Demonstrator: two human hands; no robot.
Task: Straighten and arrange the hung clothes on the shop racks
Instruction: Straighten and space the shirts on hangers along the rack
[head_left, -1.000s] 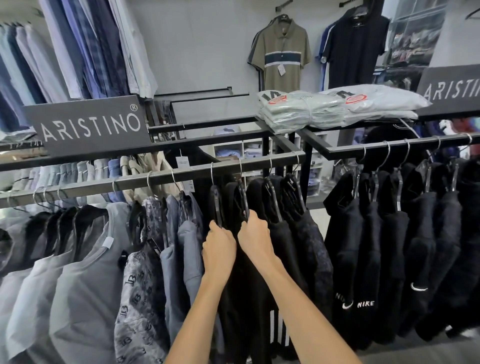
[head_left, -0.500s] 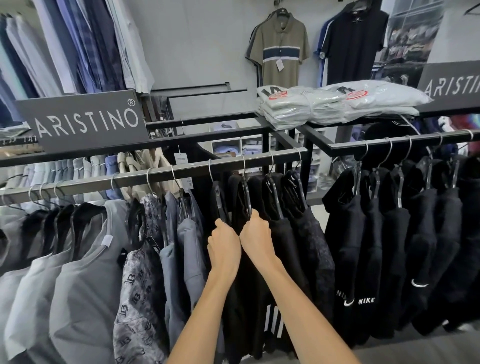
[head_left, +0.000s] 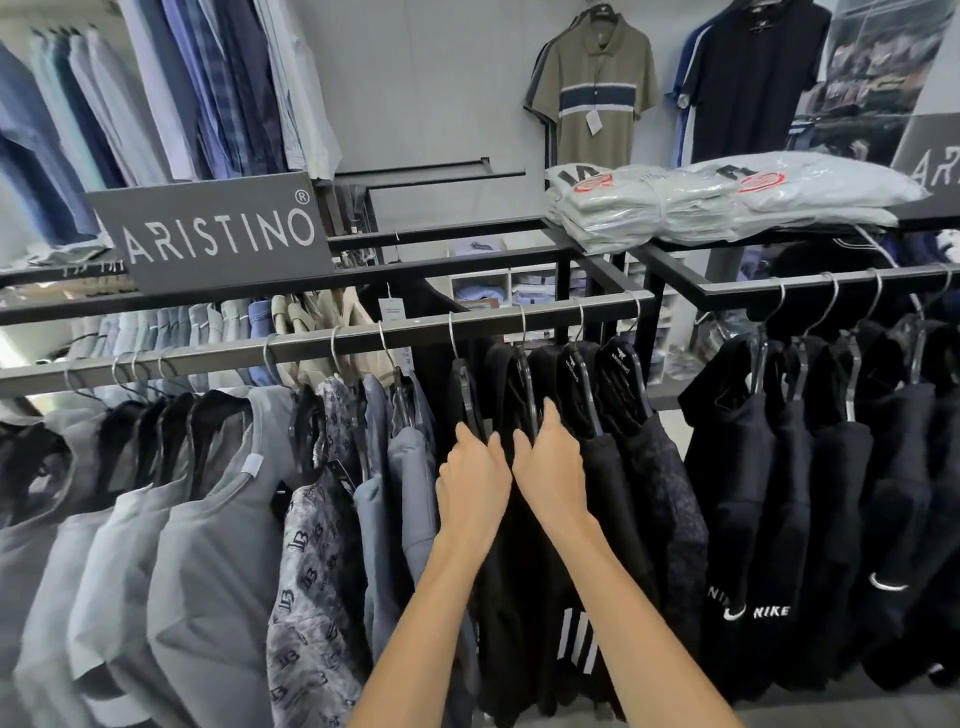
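Here black garments (head_left: 524, 395) hang vertical; rail (head_left: 322, 345) runs left-right.

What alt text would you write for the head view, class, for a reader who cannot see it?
Two hands, left and right, grip black garments hung on a shop rail. Grey tops hang left of them, folded packs lie on the rack above.

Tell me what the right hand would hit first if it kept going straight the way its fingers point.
The right hand points up and away into the black clothes. Its fingertips already sit at a black hanger, so that comes first; beyond it, probably the rail, though depth is unclear.
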